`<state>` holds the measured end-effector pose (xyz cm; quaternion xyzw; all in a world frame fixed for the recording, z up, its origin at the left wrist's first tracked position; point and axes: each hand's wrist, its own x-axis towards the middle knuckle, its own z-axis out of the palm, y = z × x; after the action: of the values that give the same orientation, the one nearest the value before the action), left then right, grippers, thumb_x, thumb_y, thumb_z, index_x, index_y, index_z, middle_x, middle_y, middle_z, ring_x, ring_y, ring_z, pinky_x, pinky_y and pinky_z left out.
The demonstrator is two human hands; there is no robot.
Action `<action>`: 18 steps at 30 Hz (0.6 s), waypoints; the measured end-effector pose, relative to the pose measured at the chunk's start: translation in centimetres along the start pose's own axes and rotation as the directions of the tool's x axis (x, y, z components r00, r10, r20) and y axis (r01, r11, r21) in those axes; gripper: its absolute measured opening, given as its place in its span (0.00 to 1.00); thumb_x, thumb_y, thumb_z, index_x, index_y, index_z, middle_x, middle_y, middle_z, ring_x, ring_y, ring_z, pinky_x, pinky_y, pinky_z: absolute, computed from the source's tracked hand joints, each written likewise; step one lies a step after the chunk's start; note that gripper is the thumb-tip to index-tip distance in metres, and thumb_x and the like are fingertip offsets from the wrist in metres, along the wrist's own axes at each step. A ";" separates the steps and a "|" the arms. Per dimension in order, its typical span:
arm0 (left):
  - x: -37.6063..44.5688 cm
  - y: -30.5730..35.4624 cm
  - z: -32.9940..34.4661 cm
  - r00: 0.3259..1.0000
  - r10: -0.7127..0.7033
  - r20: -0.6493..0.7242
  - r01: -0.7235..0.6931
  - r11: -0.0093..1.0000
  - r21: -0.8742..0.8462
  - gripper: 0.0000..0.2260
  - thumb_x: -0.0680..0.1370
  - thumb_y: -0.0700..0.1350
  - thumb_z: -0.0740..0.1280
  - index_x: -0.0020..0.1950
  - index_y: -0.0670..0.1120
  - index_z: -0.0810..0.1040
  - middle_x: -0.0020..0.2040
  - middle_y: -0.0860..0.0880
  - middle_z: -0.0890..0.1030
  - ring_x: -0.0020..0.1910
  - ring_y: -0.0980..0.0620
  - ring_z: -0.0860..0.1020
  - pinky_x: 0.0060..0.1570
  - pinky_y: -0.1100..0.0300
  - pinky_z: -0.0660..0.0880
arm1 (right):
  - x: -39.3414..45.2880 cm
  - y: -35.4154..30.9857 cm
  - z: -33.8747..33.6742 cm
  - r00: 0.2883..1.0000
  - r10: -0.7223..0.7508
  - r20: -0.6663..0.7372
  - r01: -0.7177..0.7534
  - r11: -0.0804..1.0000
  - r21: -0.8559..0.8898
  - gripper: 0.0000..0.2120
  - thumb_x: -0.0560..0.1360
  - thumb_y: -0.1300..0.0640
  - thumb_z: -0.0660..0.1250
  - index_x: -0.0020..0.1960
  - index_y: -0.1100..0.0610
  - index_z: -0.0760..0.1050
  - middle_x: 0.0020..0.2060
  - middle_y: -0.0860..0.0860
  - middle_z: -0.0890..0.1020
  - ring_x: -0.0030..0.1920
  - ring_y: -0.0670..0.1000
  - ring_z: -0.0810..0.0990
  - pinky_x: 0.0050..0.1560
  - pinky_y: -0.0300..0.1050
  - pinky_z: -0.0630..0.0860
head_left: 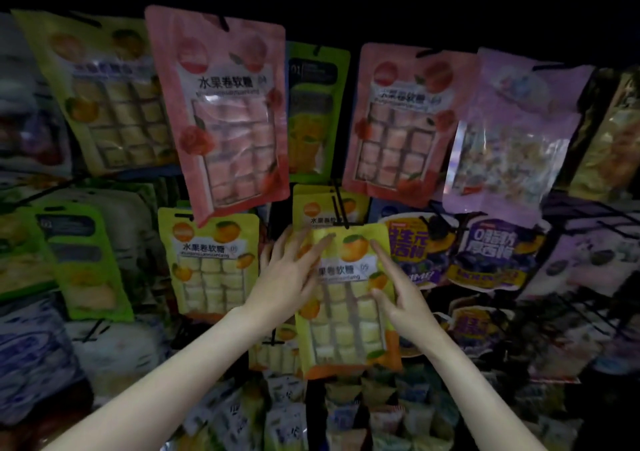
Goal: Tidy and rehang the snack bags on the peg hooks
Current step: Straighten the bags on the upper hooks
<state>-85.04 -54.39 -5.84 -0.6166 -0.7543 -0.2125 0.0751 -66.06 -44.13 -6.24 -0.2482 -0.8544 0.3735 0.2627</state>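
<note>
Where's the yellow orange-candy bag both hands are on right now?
The yellow bag is low in the middle of the head view, between the left hand and right hand, below the pink bags and left of the purple bags.

Two bare forearms, no sleeves visible up to the frame edge. Left hand (289,270) and right hand (403,298) bare: no gloves, rings, watch or bracelets. Slim fingers, nails too blurred to tell.

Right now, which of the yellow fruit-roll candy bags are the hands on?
The front yellow bag in the lower middle, under both the left hand and right hand. The other yellow bag, left of it, hangs untouched.
</note>
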 end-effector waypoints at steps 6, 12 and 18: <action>1.9 1.5 0.9 0.990 0.139 -0.038 -0.137 0.990 0.045 0.25 0.78 0.55 0.46 0.74 0.51 0.61 0.75 0.50 0.60 0.76 0.49 0.49 0.70 0.42 0.51 | 1.2 0.3 0.0 0.997 0.011 -0.075 -0.009 1.000 0.027 0.32 0.79 0.61 0.60 0.69 0.33 0.47 0.67 0.25 0.50 0.68 0.29 0.49 0.64 0.22 0.50; 3.2 1.4 1.9 0.969 0.222 -0.106 -0.205 0.968 0.148 0.21 0.79 0.49 0.53 0.71 0.49 0.67 0.68 0.47 0.72 0.72 0.46 0.62 0.67 0.48 0.58 | 1.8 1.4 -0.7 0.998 0.059 -0.034 -0.054 0.989 0.141 0.34 0.79 0.64 0.59 0.70 0.35 0.48 0.65 0.23 0.50 0.70 0.32 0.49 0.66 0.36 0.56; 2.7 1.2 1.9 0.958 0.223 -0.178 -0.188 0.963 0.193 0.20 0.78 0.47 0.54 0.69 0.46 0.70 0.66 0.48 0.73 0.66 0.46 0.64 0.62 0.47 0.64 | 1.8 1.8 -0.9 0.997 0.051 0.058 -0.058 0.991 0.121 0.34 0.79 0.64 0.60 0.71 0.35 0.48 0.68 0.29 0.52 0.69 0.32 0.50 0.67 0.36 0.55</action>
<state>-84.21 -51.02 -6.29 -0.6587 -0.6903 -0.1971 0.2254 -66.42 -41.44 -6.62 -0.2445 -0.8295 0.4391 0.2436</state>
